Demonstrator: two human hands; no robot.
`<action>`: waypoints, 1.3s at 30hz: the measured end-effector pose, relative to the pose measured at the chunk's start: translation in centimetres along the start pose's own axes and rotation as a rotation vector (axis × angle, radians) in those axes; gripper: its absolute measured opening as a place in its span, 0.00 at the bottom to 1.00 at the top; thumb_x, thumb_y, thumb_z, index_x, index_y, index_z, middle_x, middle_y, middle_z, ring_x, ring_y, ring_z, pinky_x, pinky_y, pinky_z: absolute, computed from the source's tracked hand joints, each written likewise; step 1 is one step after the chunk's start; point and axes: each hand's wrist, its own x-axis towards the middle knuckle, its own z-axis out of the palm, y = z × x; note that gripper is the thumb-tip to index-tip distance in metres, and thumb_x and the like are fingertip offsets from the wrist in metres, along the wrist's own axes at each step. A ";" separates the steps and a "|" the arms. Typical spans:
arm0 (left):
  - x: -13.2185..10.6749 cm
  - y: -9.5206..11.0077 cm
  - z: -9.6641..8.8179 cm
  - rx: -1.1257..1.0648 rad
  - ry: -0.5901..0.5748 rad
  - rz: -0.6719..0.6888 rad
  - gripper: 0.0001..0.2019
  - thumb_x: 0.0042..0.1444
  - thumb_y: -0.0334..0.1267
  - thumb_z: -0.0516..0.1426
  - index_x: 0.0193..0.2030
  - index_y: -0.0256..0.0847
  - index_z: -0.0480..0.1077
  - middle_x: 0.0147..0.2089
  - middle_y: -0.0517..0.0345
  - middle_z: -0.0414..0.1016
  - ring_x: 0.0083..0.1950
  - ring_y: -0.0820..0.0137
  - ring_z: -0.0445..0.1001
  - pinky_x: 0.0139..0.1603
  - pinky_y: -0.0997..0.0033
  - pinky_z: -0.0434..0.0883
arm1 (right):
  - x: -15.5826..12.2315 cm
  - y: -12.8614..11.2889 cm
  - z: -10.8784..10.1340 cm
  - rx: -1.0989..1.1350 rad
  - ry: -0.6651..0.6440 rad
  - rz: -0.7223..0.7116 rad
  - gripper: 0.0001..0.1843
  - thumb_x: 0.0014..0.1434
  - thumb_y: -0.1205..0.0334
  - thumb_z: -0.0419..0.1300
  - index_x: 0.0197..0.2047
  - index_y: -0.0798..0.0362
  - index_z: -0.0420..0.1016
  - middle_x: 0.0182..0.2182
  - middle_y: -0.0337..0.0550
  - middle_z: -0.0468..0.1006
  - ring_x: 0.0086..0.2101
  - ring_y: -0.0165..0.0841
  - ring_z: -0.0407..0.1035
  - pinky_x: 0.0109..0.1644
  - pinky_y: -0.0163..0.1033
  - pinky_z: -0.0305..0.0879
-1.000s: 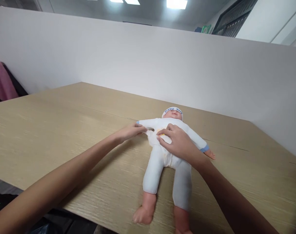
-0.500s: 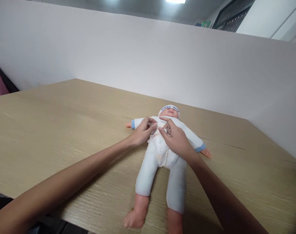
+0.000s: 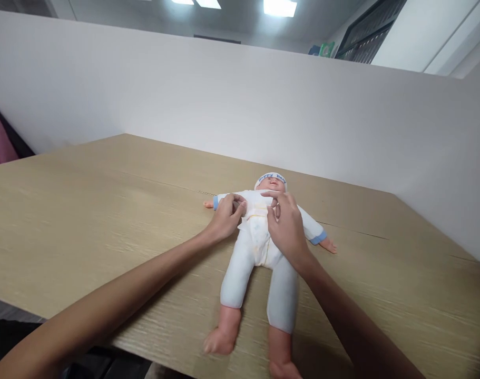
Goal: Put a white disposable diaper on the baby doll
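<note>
A baby doll (image 3: 282,300) in a white suit lies on its back, with its head away from me and its feet toward me. Its white hat (image 3: 271,177) has blue lettering. Around the doll's hips and belly is a white diaper (image 3: 259,234) with yellowish lines. My left hand (image 3: 226,217) is closed at the diaper's left upper edge, thumb and bent fingers together. On the opposite side, my right hand (image 3: 286,223) has its thumb and curled fingers at the waist edge, with the index finger stretched over the chest. The fingers partly hide their grip.
The doll lies on a light wooden table (image 3: 105,205) with thin seams. A pale partition wall (image 3: 208,100) rises behind it and turns along the right side. Pink and black cloth (image 3: 2,137) hangs at the far left, past the table edge.
My hands have drawn slightly apart across the doll's belly, showing more of the diaper's front waist. The view has tilted up a little and shifted.
</note>
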 end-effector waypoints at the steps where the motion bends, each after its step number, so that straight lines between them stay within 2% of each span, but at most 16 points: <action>1: -0.8 0.9 -0.3 0.037 0.057 0.027 0.13 0.76 0.50 0.56 0.50 0.43 0.70 0.45 0.55 0.74 0.42 0.64 0.70 0.47 0.61 0.66 | -0.8 -0.8 -0.7 -0.008 0.024 -0.016 0.19 0.68 0.73 0.54 0.55 0.50 0.80 0.49 0.49 0.77 0.40 0.40 0.72 0.51 0.47 0.71; 3: -3.0 3.0 -1.0 0.106 0.088 0.149 0.10 0.78 0.47 0.55 0.52 0.43 0.71 0.50 0.53 0.77 0.44 0.65 0.71 0.50 0.61 0.67 | -3.2 -2.6 -2.6 0.004 -0.001 -0.051 0.14 0.70 0.71 0.56 0.53 0.48 0.79 0.49 0.48 0.78 0.40 0.39 0.73 0.49 0.45 0.73; 4: -4.2 4.2 -1.4 0.137 0.038 0.235 0.09 0.78 0.46 0.54 0.52 0.44 0.71 0.50 0.54 0.78 0.44 0.65 0.71 0.50 0.62 0.68 | -4.7 -3.4 -3.6 0.032 -0.061 -0.063 0.12 0.71 0.70 0.58 0.52 0.48 0.78 0.48 0.46 0.79 0.40 0.38 0.74 0.47 0.43 0.73; 6: -6.8 6.2 -1.8 0.226 -0.191 0.396 0.07 0.78 0.42 0.55 0.49 0.44 0.72 0.48 0.55 0.80 0.44 0.65 0.72 0.49 0.63 0.69 | -7.8 -4.6 -5.5 0.111 -0.261 -0.068 0.09 0.74 0.68 0.60 0.53 0.47 0.76 0.48 0.43 0.81 0.40 0.36 0.76 0.45 0.40 0.74; 8: -9.1 7.4 -1.9 0.397 -0.464 0.482 0.07 0.77 0.40 0.56 0.47 0.44 0.73 0.43 0.56 0.81 0.45 0.63 0.73 0.50 0.61 0.69 | -10.8 -5.0 -6.8 0.134 -0.458 -0.077 0.07 0.75 0.67 0.59 0.50 0.46 0.75 0.45 0.41 0.82 0.41 0.35 0.78 0.45 0.38 0.74; 10: -10.5 7.4 -1.5 0.618 -0.612 0.503 0.10 0.76 0.41 0.57 0.42 0.44 0.74 0.38 0.55 0.80 0.47 0.58 0.74 0.52 0.57 0.68 | -13.0 -4.5 -7.4 0.093 -0.560 -0.096 0.07 0.75 0.68 0.58 0.45 0.46 0.75 0.41 0.40 0.82 0.41 0.36 0.78 0.44 0.39 0.73; 11: -10.9 7.1 -1.2 0.689 -0.613 0.486 0.11 0.76 0.43 0.57 0.41 0.44 0.75 0.36 0.54 0.80 0.48 0.56 0.75 0.53 0.55 0.68 | -13.6 -3.9 -7.4 0.061 -0.565 -0.089 0.08 0.75 0.68 0.58 0.44 0.46 0.75 0.40 0.40 0.82 0.40 0.36 0.79 0.43 0.39 0.72; 13: -11.1 6.1 -0.7 0.669 -0.535 0.386 0.12 0.74 0.46 0.60 0.40 0.44 0.74 0.35 0.54 0.81 0.47 0.56 0.77 0.51 0.56 0.69 | -14.0 -2.6 -7.2 -0.012 -0.510 -0.020 0.07 0.75 0.65 0.58 0.44 0.47 0.76 0.38 0.40 0.83 0.37 0.37 0.78 0.42 0.40 0.71; 16: -10.4 4.6 -0.2 0.424 -0.374 0.102 0.12 0.68 0.49 0.66 0.44 0.45 0.71 0.30 0.62 0.80 0.33 0.64 0.78 0.39 0.65 0.69 | -13.3 -0.8 -6.5 -0.137 -0.398 0.132 0.08 0.76 0.57 0.58 0.51 0.48 0.78 0.31 0.38 0.81 0.30 0.36 0.76 0.36 0.40 0.67; 19: -9.8 4.1 0.2 0.365 -0.259 -0.067 0.17 0.63 0.53 0.69 0.47 0.46 0.71 0.25 0.68 0.77 0.25 0.67 0.73 0.32 0.67 0.63 | -12.3 -0.4 -5.6 -0.235 -0.365 0.165 0.11 0.76 0.52 0.60 0.48 0.48 0.79 0.26 0.36 0.79 0.25 0.36 0.72 0.31 0.40 0.60; 23: -9.8 3.9 0.5 0.455 -0.263 -0.025 0.18 0.65 0.56 0.67 0.37 0.46 0.72 0.26 0.64 0.76 0.27 0.66 0.71 0.33 0.65 0.61 | -12.0 -1.2 -4.6 -0.289 -0.332 0.097 0.13 0.77 0.53 0.58 0.40 0.47 0.76 0.29 0.39 0.80 0.28 0.37 0.75 0.33 0.41 0.58; 27: -10.1 3.6 0.5 0.542 -0.279 0.147 0.14 0.70 0.51 0.64 0.37 0.46 0.75 0.30 0.58 0.78 0.38 0.60 0.73 0.46 0.59 0.65 | -12.5 -1.6 -4.0 -0.332 -0.273 0.076 0.13 0.77 0.56 0.56 0.41 0.48 0.79 0.40 0.44 0.83 0.30 0.37 0.76 0.32 0.41 0.59; 31: -10.0 3.6 0.2 0.503 -0.290 0.271 0.10 0.72 0.46 0.62 0.42 0.45 0.76 0.50 0.52 0.83 0.50 0.56 0.71 0.55 0.55 0.67 | -13.3 -1.6 -3.8 -0.319 -0.251 0.085 0.10 0.76 0.57 0.58 0.48 0.48 0.80 0.50 0.47 0.82 0.34 0.38 0.79 0.32 0.41 0.64; 34: -10.1 3.8 -0.1 0.446 -0.291 0.277 0.08 0.73 0.45 0.61 0.45 0.45 0.76 0.59 0.51 0.81 0.56 0.54 0.69 0.60 0.54 0.67 | -13.4 -1.9 -3.9 -0.294 -0.254 0.085 0.09 0.75 0.58 0.58 0.52 0.47 0.79 0.57 0.50 0.81 0.42 0.43 0.82 0.38 0.44 0.71; 37: -10.1 4.0 -0.2 0.413 -0.319 0.255 0.07 0.74 0.44 0.60 0.46 0.45 0.75 0.60 0.53 0.81 0.56 0.55 0.68 0.62 0.53 0.65 | -13.2 -2.1 -4.0 -0.262 -0.286 0.079 0.08 0.76 0.58 0.57 0.53 0.47 0.77 0.59 0.50 0.81 0.47 0.45 0.82 0.43 0.45 0.73; 39: -10.0 4.0 -0.2 0.394 -0.353 0.254 0.07 0.75 0.43 0.59 0.45 0.45 0.73 0.56 0.54 0.81 0.53 0.57 0.68 0.62 0.53 0.64 | -13.0 -2.1 -4.0 -0.244 -0.314 0.079 0.07 0.76 0.59 0.56 0.52 0.47 0.75 0.55 0.49 0.83 0.49 0.46 0.82 0.44 0.46 0.72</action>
